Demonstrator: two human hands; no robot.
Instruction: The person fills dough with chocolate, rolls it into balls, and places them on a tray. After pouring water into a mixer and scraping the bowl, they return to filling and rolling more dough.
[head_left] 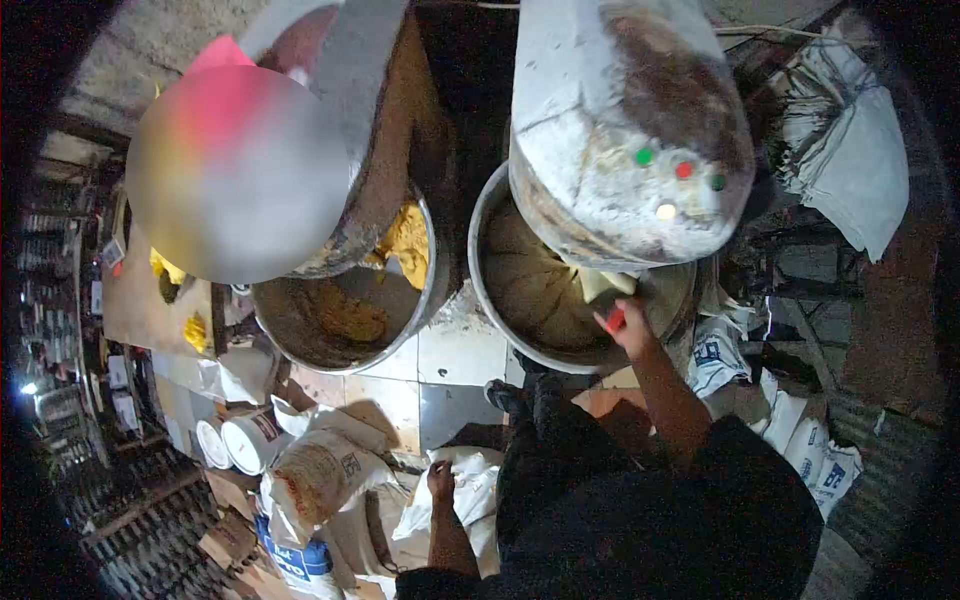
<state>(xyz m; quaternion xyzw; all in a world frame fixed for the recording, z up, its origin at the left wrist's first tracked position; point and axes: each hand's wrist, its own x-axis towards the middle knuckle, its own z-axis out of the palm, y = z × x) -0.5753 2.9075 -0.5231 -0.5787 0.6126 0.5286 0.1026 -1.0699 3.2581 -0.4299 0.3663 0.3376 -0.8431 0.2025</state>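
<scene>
My right hand (633, 330) is closed around a small red object (613, 320), whose kind I cannot make out, over the right mixing bowl (487, 305). Brownish dough or batter (530, 290) fills the bottom of this bowl. Just beyond the hand, pale yellow pieces (605, 283) sit beneath the mixer head (630, 140). Low on the left, my left hand (440, 481) hovers by a white sack (470, 485), its fingers curled; whatever may be in them is hidden.
Beside it stands a second mixer bowl (430, 290) with yellow dough (405, 250). A person with a blurred head is behind it on the left. Filled sacks (330, 475) and white buckets (250, 440) crowd the tiled floor. Folded white sacks (850, 150) hang at the right.
</scene>
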